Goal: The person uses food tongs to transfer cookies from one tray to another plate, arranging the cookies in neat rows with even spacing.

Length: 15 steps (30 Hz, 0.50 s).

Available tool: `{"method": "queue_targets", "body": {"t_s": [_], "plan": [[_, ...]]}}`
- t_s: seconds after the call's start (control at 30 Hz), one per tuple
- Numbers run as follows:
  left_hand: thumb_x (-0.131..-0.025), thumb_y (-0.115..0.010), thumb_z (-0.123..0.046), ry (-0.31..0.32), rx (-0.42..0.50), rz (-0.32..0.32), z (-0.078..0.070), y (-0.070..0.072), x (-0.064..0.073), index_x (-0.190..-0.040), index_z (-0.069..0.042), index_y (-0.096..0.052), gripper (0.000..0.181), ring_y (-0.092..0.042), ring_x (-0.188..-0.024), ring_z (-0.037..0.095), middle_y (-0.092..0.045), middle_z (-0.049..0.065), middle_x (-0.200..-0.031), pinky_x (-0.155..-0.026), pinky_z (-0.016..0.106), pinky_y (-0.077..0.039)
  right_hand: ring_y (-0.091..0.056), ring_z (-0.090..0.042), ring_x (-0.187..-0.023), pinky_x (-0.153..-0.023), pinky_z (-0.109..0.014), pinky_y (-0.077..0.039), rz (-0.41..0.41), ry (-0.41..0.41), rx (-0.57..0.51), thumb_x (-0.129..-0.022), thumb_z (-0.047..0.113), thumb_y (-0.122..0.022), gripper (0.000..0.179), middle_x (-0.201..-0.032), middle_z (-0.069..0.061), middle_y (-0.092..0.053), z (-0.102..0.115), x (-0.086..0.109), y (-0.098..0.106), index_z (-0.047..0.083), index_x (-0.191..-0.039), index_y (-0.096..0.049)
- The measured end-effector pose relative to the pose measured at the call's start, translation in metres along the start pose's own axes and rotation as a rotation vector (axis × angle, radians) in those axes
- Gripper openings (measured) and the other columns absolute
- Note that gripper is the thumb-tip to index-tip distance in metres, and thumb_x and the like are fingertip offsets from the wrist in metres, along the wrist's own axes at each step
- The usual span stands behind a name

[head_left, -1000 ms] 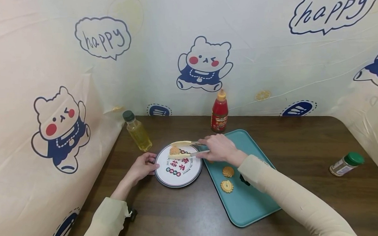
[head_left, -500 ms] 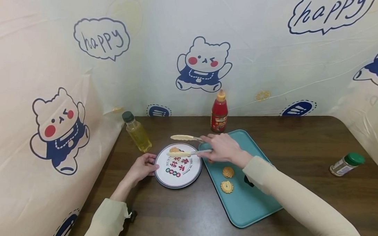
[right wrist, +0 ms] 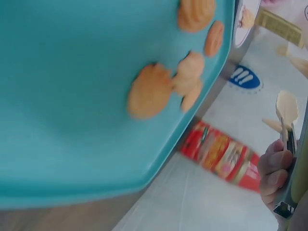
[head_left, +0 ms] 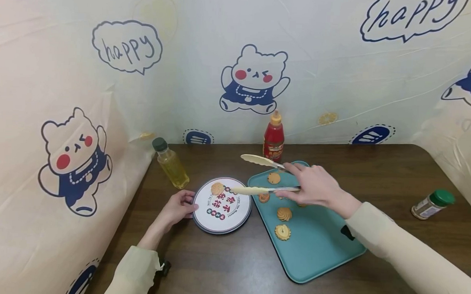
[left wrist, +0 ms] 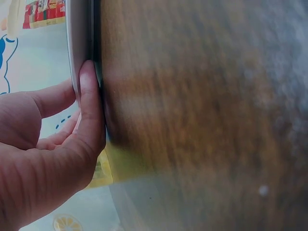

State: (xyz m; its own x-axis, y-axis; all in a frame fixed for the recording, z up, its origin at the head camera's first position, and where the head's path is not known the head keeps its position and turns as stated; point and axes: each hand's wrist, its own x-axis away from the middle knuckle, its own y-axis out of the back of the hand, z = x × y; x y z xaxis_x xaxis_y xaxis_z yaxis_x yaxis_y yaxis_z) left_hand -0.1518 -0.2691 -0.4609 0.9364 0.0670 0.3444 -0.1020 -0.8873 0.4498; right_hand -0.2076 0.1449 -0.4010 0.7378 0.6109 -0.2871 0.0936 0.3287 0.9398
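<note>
A white round plate [head_left: 218, 224] with a blue rim and printed lettering lies on the table. My left hand [head_left: 179, 206] grips its left edge, and the left wrist view shows the fingers [left wrist: 89, 106] pinching that edge. One swirled cookie [head_left: 217, 188] sits on the plate's upper part. My right hand [head_left: 316, 185] holds a pair of metal tongs [head_left: 249, 190] with cream-coloured tips, spread apart with nothing between them, over the upper left of a teal tray [head_left: 321, 249]. Several cookies [head_left: 284, 214] lie on the tray, some partly hidden by the tongs and hand.
A red squeeze bottle [head_left: 273, 142] with a yellow cap stands behind the tray. To the plate's upper left is an oil bottle [head_left: 173, 168] with a dark cap. A green-lidded seasoning jar [head_left: 432, 204] is at the far right. A printed cloth [head_left: 198, 98] hangs behind.
The tongs have opened, letting go of the swirled cookie on the plate, and my right hand has moved right with them, over the tray. The left hand stays at the plate.
</note>
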Motion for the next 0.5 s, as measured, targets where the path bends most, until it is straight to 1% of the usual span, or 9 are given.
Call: {"method": "queue_targets", "body": {"t_s": [0.07,0.13,0.2,0.27,0.37,0.5], "plan": [[-0.092,-0.07,-0.002,0.005,0.005,-0.006,0.0,0.0,0.0,-0.133,0.002,-0.05,0.046,-0.058,-0.089,0.026,-0.055,0.019,-0.114,-0.073,0.033,-0.06,-0.043,-0.007,-0.045,-0.041,-0.025,-0.038,-0.01,-0.033,-0.01,-0.077,0.072,-0.069,0.086,-0.104,-0.013,-0.07,-0.008,0.013,0.006,0.004,-0.131,-0.058],[-0.092,-0.07,-0.002,0.002,0.001,-0.005,-0.001,0.0,0.0,-0.134,0.002,-0.05,0.046,-0.059,-0.089,0.026,-0.055,0.019,-0.114,-0.073,0.033,-0.06,-0.045,-0.008,-0.047,-0.042,-0.024,-0.038,-0.009,-0.083,-0.005,-0.076,0.072,-0.07,0.089,-0.101,-0.013,-0.069,-0.017,0.026,0.011,0.003,-0.131,-0.057],[-0.093,-0.069,-0.003,-0.005,-0.004,-0.001,0.0,0.0,0.001,-0.134,0.003,-0.049,0.046,-0.059,-0.089,0.026,-0.055,0.02,-0.114,-0.074,0.034,-0.06,-0.047,-0.008,-0.049,-0.043,-0.025,-0.04,-0.003,-0.138,0.014,-0.076,0.073,-0.07,0.092,-0.09,-0.01,-0.068,-0.025,0.04,0.015,0.0,-0.131,-0.057],[-0.093,-0.069,-0.003,-0.006,-0.003,0.0,-0.001,0.0,0.002,-0.134,0.003,-0.049,0.047,-0.059,-0.089,0.026,-0.055,0.02,-0.114,-0.074,0.035,-0.06,-0.047,-0.009,-0.05,-0.044,-0.026,-0.04,0.016,-0.195,0.028,-0.076,0.074,-0.069,0.095,-0.077,-0.005,-0.062,-0.031,0.054,0.018,-0.001,-0.132,-0.056],[-0.093,-0.069,-0.003,-0.011,-0.006,0.004,0.0,0.0,0.003,-0.134,0.003,-0.049,0.047,-0.059,-0.09,0.026,-0.055,0.02,-0.114,-0.074,0.036,-0.06,-0.05,-0.01,-0.052,-0.046,-0.029,-0.043,0.058,-0.262,0.044,-0.077,0.076,-0.066,0.096,-0.067,0.0,-0.053,-0.04,0.073,0.021,-0.003,-0.132,-0.057],[-0.093,-0.069,-0.003,-0.008,-0.005,0.001,-0.001,0.001,0.002,-0.134,0.003,-0.049,0.046,-0.058,-0.09,0.026,-0.055,0.02,-0.114,-0.073,0.034,-0.06,-0.052,-0.011,-0.055,-0.046,-0.032,-0.044,0.098,-0.314,0.053,-0.079,0.075,-0.065,0.092,-0.068,0.001,-0.056,-0.048,0.095,0.025,-0.002,-0.129,-0.059]]}}
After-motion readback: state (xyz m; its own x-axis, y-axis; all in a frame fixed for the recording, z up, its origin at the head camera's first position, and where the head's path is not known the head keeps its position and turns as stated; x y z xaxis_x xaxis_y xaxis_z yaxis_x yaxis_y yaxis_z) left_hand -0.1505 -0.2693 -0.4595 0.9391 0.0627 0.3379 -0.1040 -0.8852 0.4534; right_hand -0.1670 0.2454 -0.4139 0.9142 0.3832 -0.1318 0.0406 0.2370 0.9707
